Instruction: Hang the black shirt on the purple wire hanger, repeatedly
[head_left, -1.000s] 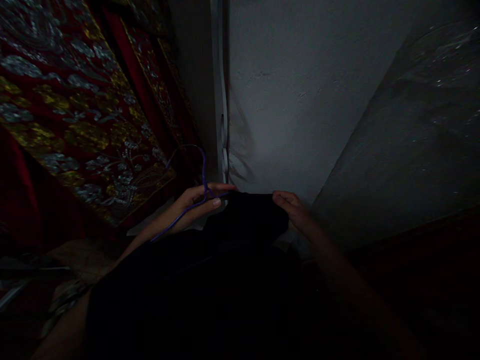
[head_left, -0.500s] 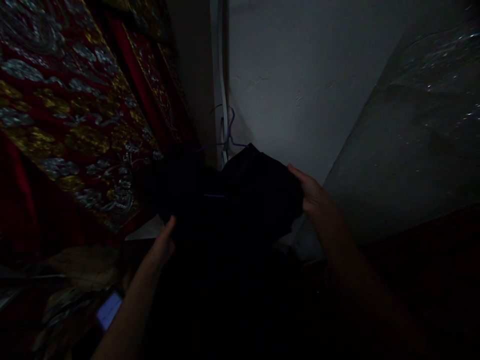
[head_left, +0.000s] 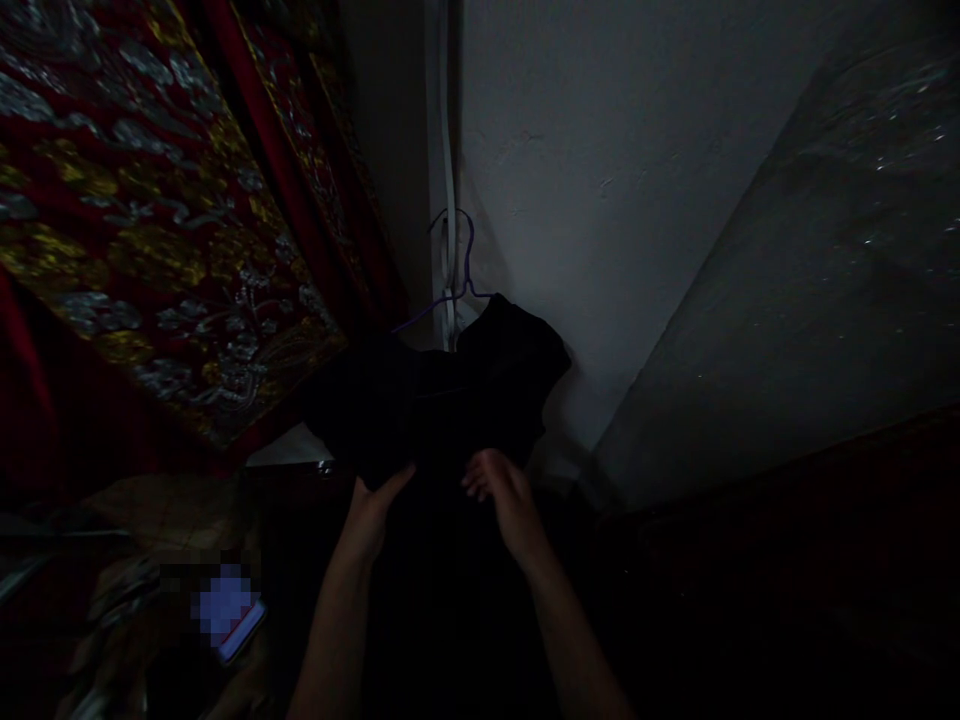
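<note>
A black short-sleeved top (head_left: 487, 390) hangs on a thin purple wire hanger (head_left: 469, 250) against the wall. My left hand (head_left: 377, 508) has its thumb on the front of the top, near its left side, with the fingers hidden behind the cloth. In front of the top's lower right part, my right hand (head_left: 501, 488) has loosely bent fingers, slightly apart, with no cloth visibly pinched in them. Darkness hides the top's lower part.
Red fabric with gold and silver embroidery (head_left: 187, 250) hangs at the left. A pale pipe or cable (head_left: 448, 130) runs down the grey wall (head_left: 585, 150). Shiny clear plastic sheeting (head_left: 825, 300) covers the right side. A lit phone (head_left: 244, 630) shows at the lower left.
Both hands have moved inward and down on the top. My right hand has left the sleeve edge, which now hangs free. More of the hanger shows.
</note>
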